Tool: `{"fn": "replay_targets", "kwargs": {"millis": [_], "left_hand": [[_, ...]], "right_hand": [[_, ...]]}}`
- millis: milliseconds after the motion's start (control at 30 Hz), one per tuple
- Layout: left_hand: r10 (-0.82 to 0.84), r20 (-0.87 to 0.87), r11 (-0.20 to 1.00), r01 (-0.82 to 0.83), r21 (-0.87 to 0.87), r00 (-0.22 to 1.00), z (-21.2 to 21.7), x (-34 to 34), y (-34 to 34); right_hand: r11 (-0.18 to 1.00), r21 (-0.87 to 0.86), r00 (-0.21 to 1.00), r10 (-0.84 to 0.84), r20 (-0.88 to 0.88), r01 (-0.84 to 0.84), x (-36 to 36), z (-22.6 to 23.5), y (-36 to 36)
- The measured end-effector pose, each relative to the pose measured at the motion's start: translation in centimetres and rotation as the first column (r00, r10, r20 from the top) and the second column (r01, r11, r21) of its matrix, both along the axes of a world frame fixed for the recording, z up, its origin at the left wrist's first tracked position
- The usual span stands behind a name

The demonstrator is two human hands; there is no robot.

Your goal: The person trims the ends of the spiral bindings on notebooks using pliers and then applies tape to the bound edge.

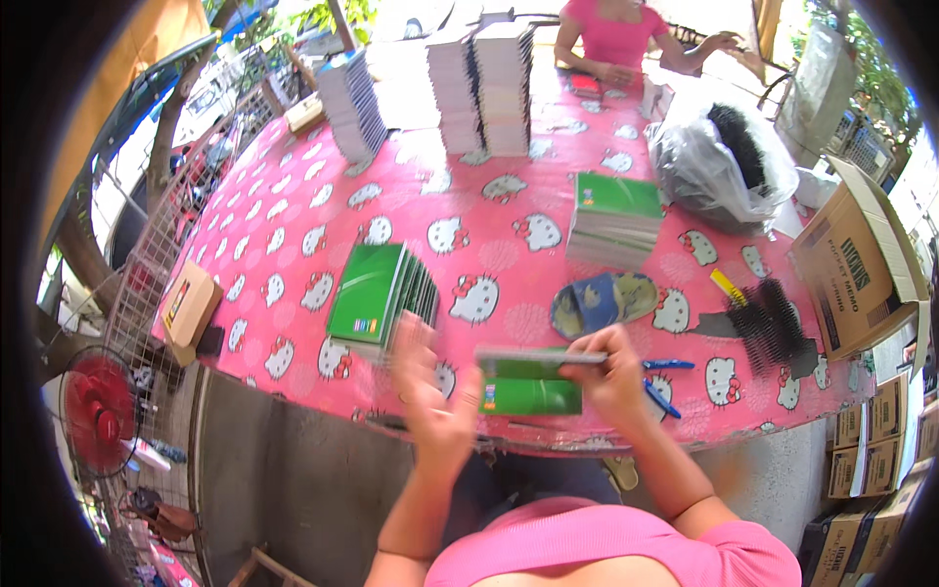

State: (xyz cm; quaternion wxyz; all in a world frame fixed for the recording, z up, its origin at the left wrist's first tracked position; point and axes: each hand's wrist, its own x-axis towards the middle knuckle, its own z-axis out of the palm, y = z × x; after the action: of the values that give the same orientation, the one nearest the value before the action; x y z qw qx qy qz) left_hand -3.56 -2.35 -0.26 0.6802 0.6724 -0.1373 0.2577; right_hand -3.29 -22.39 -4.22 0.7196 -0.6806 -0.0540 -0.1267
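Note:
Near the table's front edge, my right hand [614, 377] is closed on the edge of a small green notebook [523, 364], held tilted so that its thin side shows. Just below it, closer to me, is a second green notebook [536, 397]; whether my hand holds that one too I cannot tell. My left hand [427, 396] is raised and slightly blurred, fingers stretched apart, with its thumb beside the notebooks' left end. Behind those fingers stands a stack of green notebooks [367, 293]. Farther right is another green stack [614, 210].
Blue pens [667, 365], a slipper [603, 301], black spiral wire coils [773, 328] and an open carton [861, 259] lie to the right. Behind are a plastic bag [690, 166] and tall paper stacks [479, 93]. A small box [191, 305] sits left. Another person [616, 39] is opposite.

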Motion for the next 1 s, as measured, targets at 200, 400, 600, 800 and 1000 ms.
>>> {"fn": "replay_targets", "kwargs": {"millis": [200, 400, 600, 800, 1000], "left_hand": [[0.084, -0.13, 0.888, -0.015, 0.46, 0.988, -1.1, -1.9, -2.1], [0.064, 0.142, 0.774, -0.139, 0.618, 0.988, -0.5, 1.1, -3.0], [0.059, 0.12, 0.781, -0.12, 0.613, 0.991, -0.8, 1.2, -2.7], [0.051, 0.115, 0.779, -0.111, 0.617, 0.992, -0.5, 1.1, -2.8], [0.04, 0.088, 0.785, -0.086, 0.613, 0.995, -0.8, 1.5, -2.6]], "right_hand": [[0.995, -0.064, 0.996, 0.074, 0.051, -0.071, -0.1, -1.2, 2.1], [0.795, -0.59, 0.96, 0.038, 0.277, 0.139, -0.5, 3.9, -0.6], [0.763, -0.192, 0.673, 0.638, 0.374, -0.617, -5.8, 21.0, -3.1], [0.466, -0.396, 0.046, 0.691, 0.721, -0.791, -6.1, 23.3, -1.4], [0.226, -0.27, -0.038, 0.697, 0.716, -0.936, -5.1, 22.8, -0.9]]}}
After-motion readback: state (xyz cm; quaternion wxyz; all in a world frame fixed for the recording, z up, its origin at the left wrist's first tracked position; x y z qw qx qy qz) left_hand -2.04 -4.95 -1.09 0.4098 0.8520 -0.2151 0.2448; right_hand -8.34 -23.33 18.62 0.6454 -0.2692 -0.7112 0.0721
